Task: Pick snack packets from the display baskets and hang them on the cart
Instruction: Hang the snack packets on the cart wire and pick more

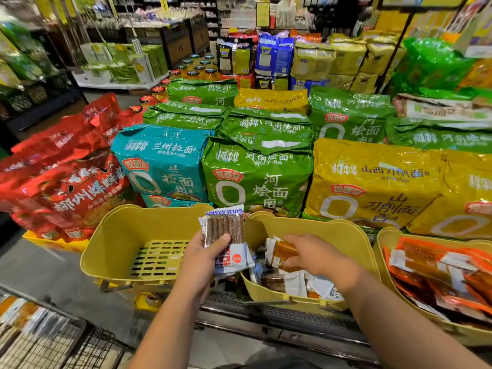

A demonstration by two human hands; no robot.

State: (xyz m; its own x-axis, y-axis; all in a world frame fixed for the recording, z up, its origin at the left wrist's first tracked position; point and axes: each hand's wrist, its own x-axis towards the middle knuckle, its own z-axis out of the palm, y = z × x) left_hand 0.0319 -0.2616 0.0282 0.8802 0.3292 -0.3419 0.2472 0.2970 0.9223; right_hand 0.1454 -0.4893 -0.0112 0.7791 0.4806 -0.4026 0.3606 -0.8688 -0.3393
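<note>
**Left hand** (pixel 206 258): closed around a small stack of snack packets (pixel 223 227), thumb across the front and fingers behind. The stack stands upright. Its long axis points away from the wrist and its top edge rises above the fingertips.

**Right hand** (pixel 311 253): lowered into the middle basket (pixel 346 230), fingers curled over an orange packet (pixel 283 250). This packet sits on top of the loose packets directly under the palm. Its long axis runs roughly across the fingers. Whether it is lifted clear of the pile cannot be told.

**Step in hand (judgement):** collecting from the basket. These packets are not yet hung.

**Governing relation:** the cart (pixel 40 339) lies below and to the left of the left hand, close to the person's body. It is well apart from the right hand, and the left forearm lies between them, so the left hand is the nearer. The orange packet would probably have to travel leftward and back toward the body. Alternatively, it could be passed to the stack, which is just to the left of the right fingertips.

**Surroundings:** a second basket (pixel 119 235) lies to the left of the left hand. A third basket (pixel 383 235), holding orange packets, sits to the right of the right forearm. Noodle bags (pixel 255 177) are stacked beyond both hands.
</note>
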